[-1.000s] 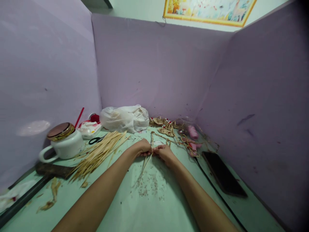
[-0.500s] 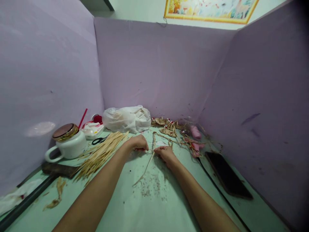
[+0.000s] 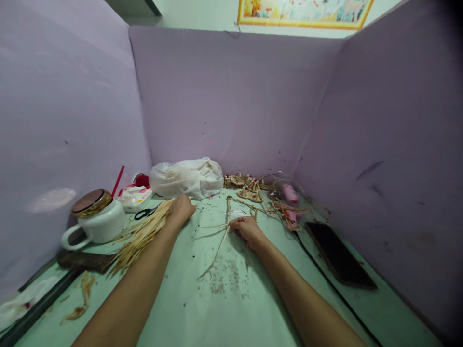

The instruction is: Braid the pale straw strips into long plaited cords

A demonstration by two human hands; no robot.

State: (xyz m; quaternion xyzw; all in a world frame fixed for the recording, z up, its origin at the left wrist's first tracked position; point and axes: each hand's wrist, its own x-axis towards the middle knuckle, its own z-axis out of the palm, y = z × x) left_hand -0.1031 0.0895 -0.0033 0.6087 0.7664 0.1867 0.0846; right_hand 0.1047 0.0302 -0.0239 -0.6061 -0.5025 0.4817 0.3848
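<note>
My right hand (image 3: 248, 230) is closed in a pinch on a braided straw cord (image 3: 228, 208), near where two loose ends stick out. One loose straw strand (image 3: 213, 226) points left, and another strand (image 3: 217, 255) runs down toward me over the table. My left hand (image 3: 182, 208) lies over the far end of a bundle of dry straw strips (image 3: 150, 236). Its fingers are mostly hidden behind the back of the hand, so their grip is unclear.
On the left stand a white mug (image 3: 103, 224), scissors (image 3: 144, 213), a tissue pack (image 3: 135, 196) and a dark-handled tool (image 3: 85, 261). A white plastic bag (image 3: 188, 177) and beaded straw pieces (image 3: 249, 193) sit at the back. Pink thread spools (image 3: 290, 193) and a phone (image 3: 340, 254) lie right.
My left hand has left the cord and moved left to the straw bundle. The strand it was at now sticks out freely to the left. My right hand keeps its pinch.
</note>
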